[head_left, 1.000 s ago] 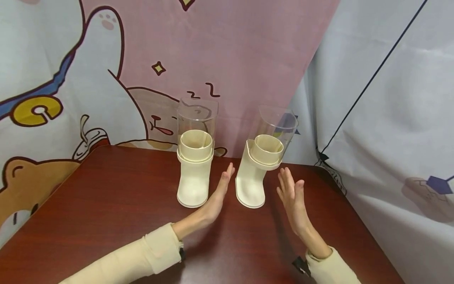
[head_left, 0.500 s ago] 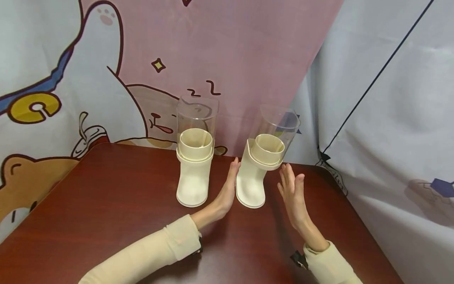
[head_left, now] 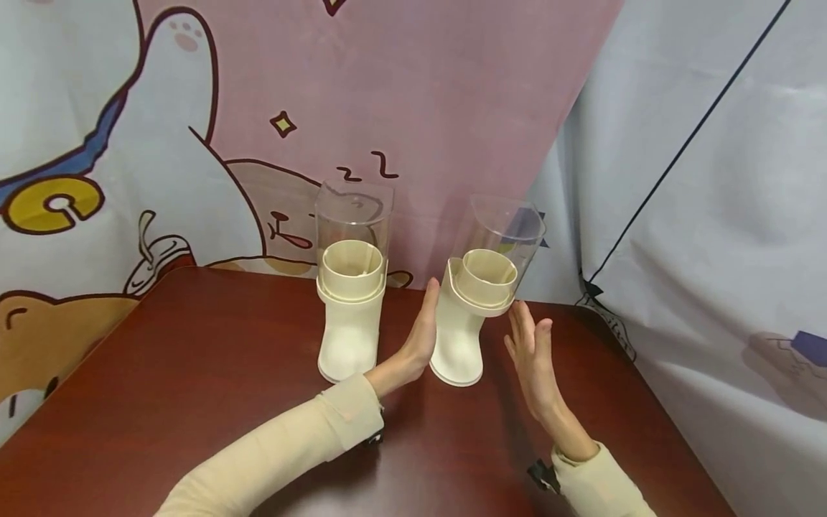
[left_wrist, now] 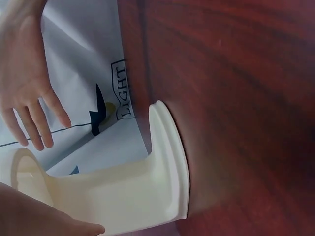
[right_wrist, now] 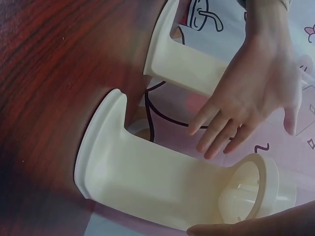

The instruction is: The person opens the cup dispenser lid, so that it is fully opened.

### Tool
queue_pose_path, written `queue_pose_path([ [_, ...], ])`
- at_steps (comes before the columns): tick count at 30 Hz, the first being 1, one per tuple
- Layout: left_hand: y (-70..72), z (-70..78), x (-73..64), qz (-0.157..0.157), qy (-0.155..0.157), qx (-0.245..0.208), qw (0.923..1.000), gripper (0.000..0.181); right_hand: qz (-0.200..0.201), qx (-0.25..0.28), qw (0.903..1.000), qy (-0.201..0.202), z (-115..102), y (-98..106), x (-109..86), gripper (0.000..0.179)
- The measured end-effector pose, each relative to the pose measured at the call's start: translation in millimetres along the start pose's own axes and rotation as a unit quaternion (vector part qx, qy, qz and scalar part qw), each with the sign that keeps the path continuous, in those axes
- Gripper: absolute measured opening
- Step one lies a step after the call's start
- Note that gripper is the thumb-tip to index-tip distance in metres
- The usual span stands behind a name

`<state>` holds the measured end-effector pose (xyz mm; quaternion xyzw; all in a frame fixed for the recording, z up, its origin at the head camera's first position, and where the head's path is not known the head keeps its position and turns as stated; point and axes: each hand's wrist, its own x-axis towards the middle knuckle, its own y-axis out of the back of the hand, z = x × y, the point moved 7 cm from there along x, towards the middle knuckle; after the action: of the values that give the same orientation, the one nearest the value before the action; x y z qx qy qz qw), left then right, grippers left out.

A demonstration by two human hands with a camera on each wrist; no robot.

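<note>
Two cream-coloured stands with ring collars stand side by side on the table, each with a clear upright container at the top. My left hand (head_left: pixel 421 336) is held edge-on, fingers straight, between the left stand (head_left: pixel 350 334) and the right stand (head_left: pixel 457 343). It lies right along the right stand's left side; whether it touches cannot be told. On the other side, my right hand (head_left: pixel 536 366) is upright with straight fingers, its tips near the underside of the collar. In the right wrist view the left palm (right_wrist: pixel 256 88) faces the right stand (right_wrist: pixel 162 177). Neither hand grips anything.
The dark red wooden table (head_left: pixel 213 373) carries both stands. Behind it hangs a printed curtain (head_left: pixel 446 93) with cartoon animals, and a white curtain (head_left: pixel 704 237) borders the right side. A clear container (head_left: pixel 510 222) leans above the right stand.
My left hand has moved rightward from beside the left stand to the right stand's left side. The right hand has hardly moved. Both stands remain in place.
</note>
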<state>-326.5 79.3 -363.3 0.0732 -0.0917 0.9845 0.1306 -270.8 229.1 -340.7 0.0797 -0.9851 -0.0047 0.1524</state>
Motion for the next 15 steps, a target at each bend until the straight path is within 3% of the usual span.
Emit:
queue_pose_path([
  [8,-1.7,4.1,24.7,0.02,-0.039,0.094,0.9946,0.076,-0.004,-0.004,1.0,0.003,-1.8,-4.5,1.5,0.095],
  [15,-5.2,2.8,35.8,0.023,-0.05,0.092,0.9942,0.075,-0.011,-0.028,0.9995,-0.004,-3.6,-8.3,1.6,0.089],
])
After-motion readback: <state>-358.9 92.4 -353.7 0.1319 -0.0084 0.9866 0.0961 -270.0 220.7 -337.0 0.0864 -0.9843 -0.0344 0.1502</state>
